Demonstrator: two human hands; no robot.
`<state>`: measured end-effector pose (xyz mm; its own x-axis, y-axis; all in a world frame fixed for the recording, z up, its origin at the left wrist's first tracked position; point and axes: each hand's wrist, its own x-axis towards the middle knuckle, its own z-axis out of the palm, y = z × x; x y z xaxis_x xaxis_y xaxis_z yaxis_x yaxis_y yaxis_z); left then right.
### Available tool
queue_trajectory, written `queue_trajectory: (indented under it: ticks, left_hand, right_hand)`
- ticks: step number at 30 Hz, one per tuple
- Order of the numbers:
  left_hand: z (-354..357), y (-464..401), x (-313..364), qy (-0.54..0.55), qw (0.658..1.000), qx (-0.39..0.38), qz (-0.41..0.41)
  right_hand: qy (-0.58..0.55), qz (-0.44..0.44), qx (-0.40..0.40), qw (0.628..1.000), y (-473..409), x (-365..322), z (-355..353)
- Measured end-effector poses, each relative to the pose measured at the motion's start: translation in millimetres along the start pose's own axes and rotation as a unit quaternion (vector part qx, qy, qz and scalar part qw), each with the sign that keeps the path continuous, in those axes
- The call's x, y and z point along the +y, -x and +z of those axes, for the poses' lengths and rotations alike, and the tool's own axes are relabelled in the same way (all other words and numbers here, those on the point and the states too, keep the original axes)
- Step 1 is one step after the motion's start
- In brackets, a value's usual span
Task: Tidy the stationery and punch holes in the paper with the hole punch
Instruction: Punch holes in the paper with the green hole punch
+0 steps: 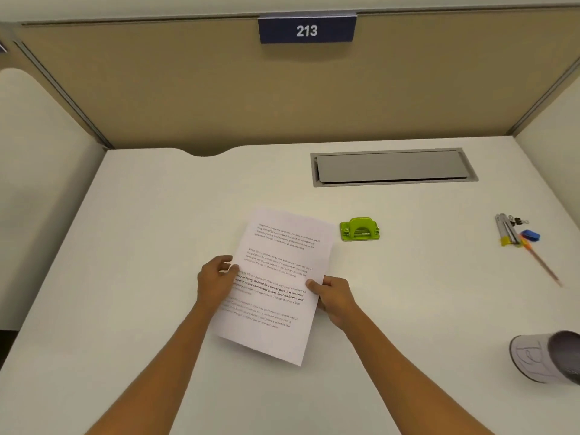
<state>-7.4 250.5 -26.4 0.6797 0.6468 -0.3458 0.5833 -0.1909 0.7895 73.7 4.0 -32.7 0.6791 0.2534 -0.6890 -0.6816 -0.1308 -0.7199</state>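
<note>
A printed sheet of paper [276, 277] is held over the middle of the white desk [141, 230], tilted a little to the right. My left hand [216, 282] grips its left edge, thumb on top. My right hand [334, 296] grips its right edge. A green hole punch [359, 229] stands on the desk just beyond the sheet's upper right corner, apart from it. At the far right lies a small pile of stationery: a silver stapler-like tool [506, 229], black binder clips [519, 220], a blue eraser [531, 235] and an orange pencil [541, 262].
A white cup [546, 356] lies on its side at the desk's right front. A grey cable-tray lid [394, 167] is set into the desk at the back right. Beige partition walls enclose the desk, with a blue sign "213" [307, 30].
</note>
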Motion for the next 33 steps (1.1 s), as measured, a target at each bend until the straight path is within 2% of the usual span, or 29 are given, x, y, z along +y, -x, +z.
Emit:
queue_trajectory:
  ticks: [3,8,12,15,22,27,33]
  left_hand:
    - [13.2,-3.5,15.2,0.042,0.994,-0.100,0.001]
    - [54.8,-5.0,48.3,0.037,0.983,-0.174,0.048]
    - [88.9,-9.6,74.4,0.018,0.962,-0.264,0.069]
    - [115.2,-17.2,92.8,-0.001,0.944,-0.317,0.091]
    - [167.8,-30.5,123.4,-0.129,0.909,-0.372,0.139]
    - [194.4,-36.8,132.8,-0.169,0.894,-0.389,0.145]
    - [209.5,-42.2,136.6,-0.194,0.887,-0.401,0.124]
  right_hand:
    - [-0.044,-0.011,0.023,0.999,8.0,-2.1,-25.5]
    - [-0.118,-0.006,0.052,0.992,28.0,5.4,-68.3]
    - [-0.193,0.024,0.041,0.980,46.8,15.3,-97.9]
    - [-0.228,0.033,0.064,0.971,55.0,25.3,-110.2]
    - [-0.307,0.056,0.164,0.936,61.1,44.8,-109.7]
    - [-0.374,0.107,0.203,0.898,58.0,48.6,-103.3]
    - [-0.365,0.105,0.235,0.895,52.3,54.5,-105.5]
